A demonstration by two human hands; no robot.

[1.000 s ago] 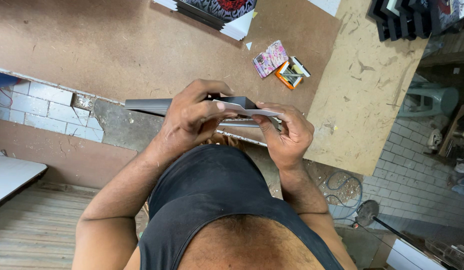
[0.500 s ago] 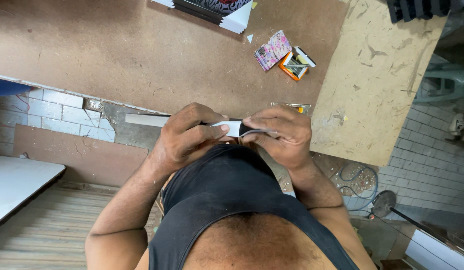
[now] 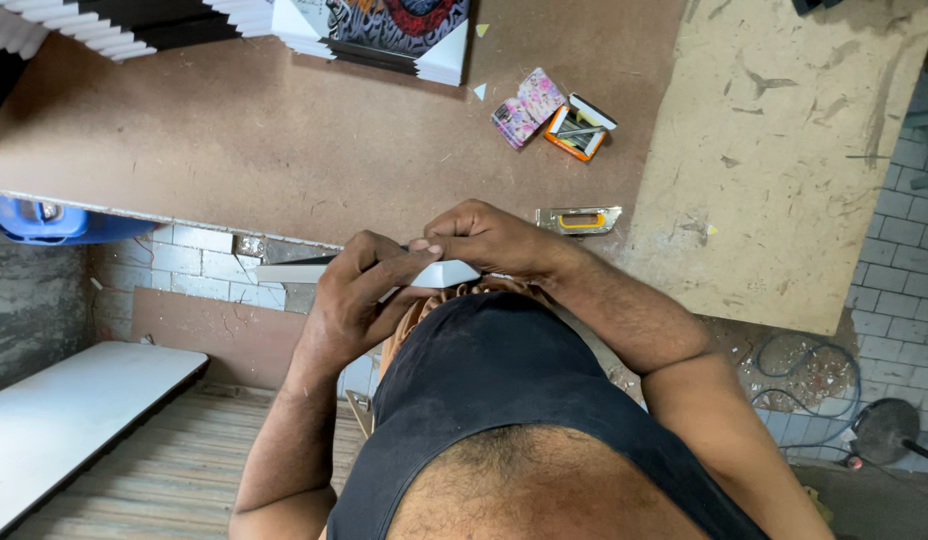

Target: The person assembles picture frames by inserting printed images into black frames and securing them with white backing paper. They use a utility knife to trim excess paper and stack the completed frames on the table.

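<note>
Head view had us looking straight down over the dark vest at both hands, and we saw them meet at the table edge on a long flat white-and-grey strip point(image 3: 424, 272). The left hand point(image 3: 359, 300) was clenched around the strip's middle, fingers wrapped over the top; the right hand point(image 3: 494, 240) gripped the end just beside it, thumb and fingers pinching down. Compared with a second ago, we noticed the strip had been pulled in closer to the body and the hands had bunched tighter together, the right hand now riding over the end instead of lying along its length, with less of the strip poking out to the left. We judged that the work had gone from steadying the piece to pressing or fitting something at its end, though what sat under the fingers we could not tell. The strip hung just off the brown board tabletop point(image 3: 284, 150), above the gap with the tiled wall below. Near the right hand lay a metal tool with an orange handle slot point(image 3: 579, 219); farther up sat a pink patterned packet point(image 3: 527, 108) beside an orange-and-white box point(image 3: 579, 128), and a framed picture with white corner guards point(image 3: 384, 30) at the far edge.
</note>
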